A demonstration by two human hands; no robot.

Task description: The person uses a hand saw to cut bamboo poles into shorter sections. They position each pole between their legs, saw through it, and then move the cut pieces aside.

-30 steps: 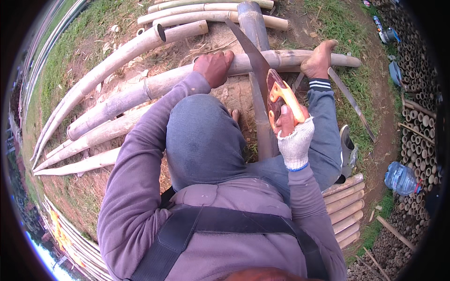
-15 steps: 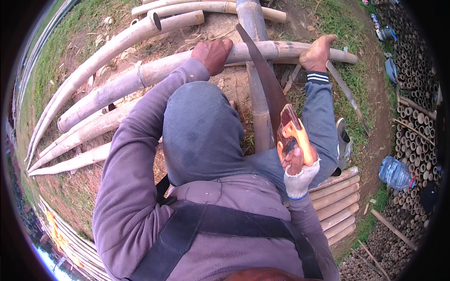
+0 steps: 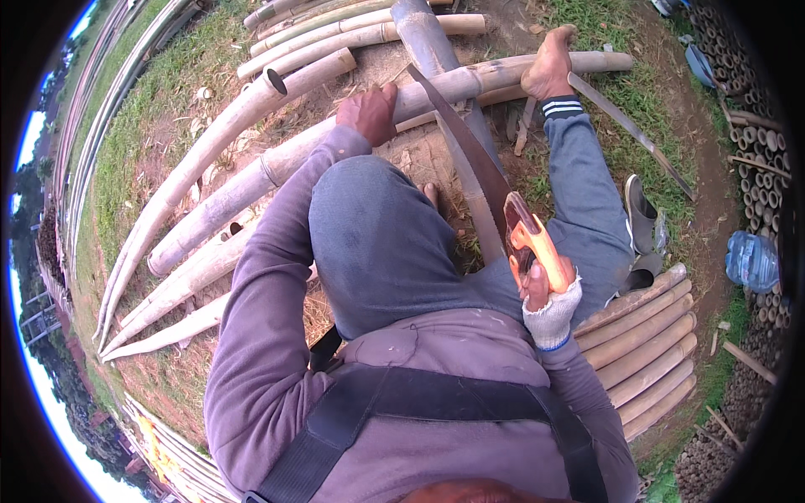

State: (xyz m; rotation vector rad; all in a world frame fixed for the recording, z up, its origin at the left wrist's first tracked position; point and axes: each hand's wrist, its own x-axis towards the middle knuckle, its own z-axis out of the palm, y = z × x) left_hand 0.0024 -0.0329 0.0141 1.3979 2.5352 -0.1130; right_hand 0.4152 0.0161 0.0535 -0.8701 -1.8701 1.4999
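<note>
On the left I saw loose bamboo poles [image 3: 210, 251] lying on the grass, not touched by anybody. My left hand [image 3: 369, 113] was pressed flat over the long bamboo pole [image 3: 470, 80] that lay across the ground in front of me, with the fingers curled over its top to keep it steady. The saw [image 3: 470, 155] went from that pole back toward me; its dark blade lay slanted across the pole, just to the right of the left hand, and also passed over a thicker pole [image 3: 423, 38] that ran away from me. My right hand [image 3: 545, 293], in a white knitted glove, was clenched around the orange handle of the saw, near my right knee. My bare foot [image 3: 549, 67] rested on the same pole farther right. I judged that the cut was started but not finished, because the pole looked whole on both sides of the blade and no piece had dropped. How deep the blade sat I could not tell: the groove was too small to see. My hood covered the ground near my knees, and the stack of poles [image 3: 646, 344] at the right was partly cut off.
</note>
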